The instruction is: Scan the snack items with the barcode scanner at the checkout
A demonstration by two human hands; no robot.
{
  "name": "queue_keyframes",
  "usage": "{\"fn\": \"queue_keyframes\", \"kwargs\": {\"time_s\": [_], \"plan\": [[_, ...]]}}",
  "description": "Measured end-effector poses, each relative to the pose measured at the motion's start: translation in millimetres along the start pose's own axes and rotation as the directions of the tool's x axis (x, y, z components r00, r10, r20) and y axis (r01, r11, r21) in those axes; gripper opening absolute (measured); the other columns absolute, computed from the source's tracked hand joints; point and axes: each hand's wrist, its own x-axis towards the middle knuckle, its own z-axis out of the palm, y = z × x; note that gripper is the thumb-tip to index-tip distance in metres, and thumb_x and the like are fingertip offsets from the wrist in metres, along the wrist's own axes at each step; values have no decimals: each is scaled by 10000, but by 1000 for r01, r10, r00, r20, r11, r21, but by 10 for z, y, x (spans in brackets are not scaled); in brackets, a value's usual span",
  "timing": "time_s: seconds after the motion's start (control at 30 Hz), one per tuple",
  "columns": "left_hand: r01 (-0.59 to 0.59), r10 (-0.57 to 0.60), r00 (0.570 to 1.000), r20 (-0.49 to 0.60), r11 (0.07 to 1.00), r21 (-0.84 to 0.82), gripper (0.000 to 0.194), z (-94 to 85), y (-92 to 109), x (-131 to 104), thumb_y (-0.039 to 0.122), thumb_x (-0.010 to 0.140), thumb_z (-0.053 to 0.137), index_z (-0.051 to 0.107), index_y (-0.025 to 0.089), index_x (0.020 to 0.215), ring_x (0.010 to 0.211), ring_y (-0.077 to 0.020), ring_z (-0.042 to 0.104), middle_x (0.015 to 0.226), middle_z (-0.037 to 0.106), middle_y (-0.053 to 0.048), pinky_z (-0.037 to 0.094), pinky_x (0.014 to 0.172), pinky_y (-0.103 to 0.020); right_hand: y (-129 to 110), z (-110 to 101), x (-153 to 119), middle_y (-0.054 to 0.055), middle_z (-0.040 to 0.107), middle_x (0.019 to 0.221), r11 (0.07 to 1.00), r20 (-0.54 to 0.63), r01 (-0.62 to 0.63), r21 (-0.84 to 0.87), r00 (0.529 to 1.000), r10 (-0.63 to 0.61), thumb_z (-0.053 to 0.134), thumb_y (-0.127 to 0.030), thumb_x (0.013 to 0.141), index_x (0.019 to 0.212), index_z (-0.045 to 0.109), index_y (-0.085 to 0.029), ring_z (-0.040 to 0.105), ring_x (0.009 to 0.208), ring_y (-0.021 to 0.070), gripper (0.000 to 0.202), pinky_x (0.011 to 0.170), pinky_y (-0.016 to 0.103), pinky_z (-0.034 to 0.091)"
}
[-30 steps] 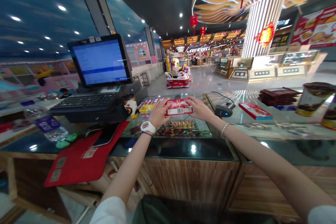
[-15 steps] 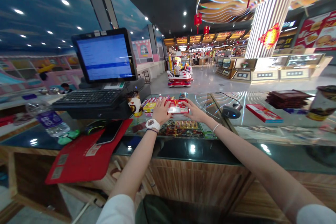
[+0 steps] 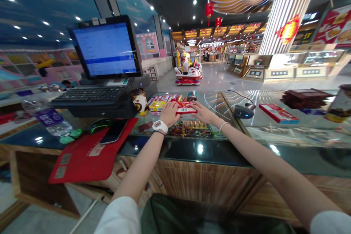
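Note:
On the glass counter, a red and white package [image 3: 187, 108] lies flat between my two hands. My left hand [image 3: 169, 113], with a white watch on the wrist, grips its left end. The fingers of my right hand [image 3: 203, 112] close on its right end, and a thin bracelet circles that wrist. Left of the package and behind it are yellow packs [image 3: 157, 106] and other colourful packs. A small dark blue pack [image 3: 192, 95] stands behind it. Rows of packaged goods [image 3: 189, 128] show under the glass, nearer to me.
To the left are a monitor [image 3: 106, 49], keyboard [image 3: 89, 95], cup [image 3: 140, 101], bottle [image 3: 49, 119], and phone [image 3: 114, 131] on a red folder [image 3: 82, 161]. A scanner [image 3: 243, 111], red boxes [image 3: 278, 113] and stacked brown packs [image 3: 304, 98] lie to the right.
The package is lower and flatter on the counter between my hands, and more of the packs behind it shows. The view has shifted slightly.

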Motion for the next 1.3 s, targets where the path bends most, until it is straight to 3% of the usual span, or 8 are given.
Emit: {"fn": "queue_keyframes", "kwargs": {"time_s": [0.17,0.33,0.5,0.63,0.83,1.0,1.13,1.3], "plan": [[-44,43,998,-38,999,-24,348,-88,297,-52,197,830,531,637,169,1160,1191,-275,559,1238,645,-108,401,1102,-430,-235,-151,-88,157,554,1350,987,-114,27,-159,992,-45,548,-373,928,1312,549,-202,530,1255,325,420,1105,547,390],[-56,57,997,52,998,-17,294,-34,467,-109,211,866,522,659,186,1125,1109,-269,609,1204,669,-95,437,1036,-440,-394,-140,-151,114,631,1240,971,-21,111,-211,993,-118,598,-285,890,1190,626,-242,599,1146,299,304,1113,545,376],[-48,50,997,64,999,-26,343,-39,432,-120,295,851,582,645,211,1178,1159,-283,596,1274,651,-77,419,1053,-451,-366,-90,-146,156,534,1370,978,-9,67,-197,998,-70,738,-399,796,1245,597,-218,569,1188,356,505,1031,541,455],[-69,71,994,85,997,-24,452,-56,407,-123,396,817,650,624,204,1225,1216,-309,560,1316,624,-96,382,1105,-482,-346,-95,-156,159,551,1333,976,8,82,-200,997,-82,783,-442,740,1288,571,-217,571,1178,365,629,1019,538,472],[-103,110,989,100,992,-66,485,-89,391,-119,409,798,677,614,201,1232,1257,-301,545,1343,599,-112,321,1166,-497,-344,-127,-157,145,569,1306,971,17,150,-185,989,-149,738,-334,758,1309,564,-217,569,1172,342,589,1027,527,473],[-79,77,996,-45,996,-49,384,-173,366,-92,351,875,577,603,205,1229,1290,-278,511,1356,586,-94,307,1184,-468,-274,-168,-41,144,544,1348,984,-112,122,-133,984,-137,717,-326,770,1261,565,-219,505,1252,346,525,1065,534,434],[-2,1,993,-119,1000,-13,330,-171,313,-76,281,904,520,606,191,1209,1267,-272,525,1307,606,-105,327,1170,-452,-200,-140,158,150,609,1224,993,-169,57,-100,983,-73,727,-306,745,1113,590,-190,557,1158,330,410,1028,493,449],[39,-36,997,-68,999,32,317,-91,247,-81,211,907,486,617,159,1191,1182,-262,585,1247,648,-115,355,1145,-441,-149,-37,360,123,669,1032,990,-91,-120,-79,989,113,698,-314,747,1043,572,-162,615,991,292,356,910,421,489]]}}
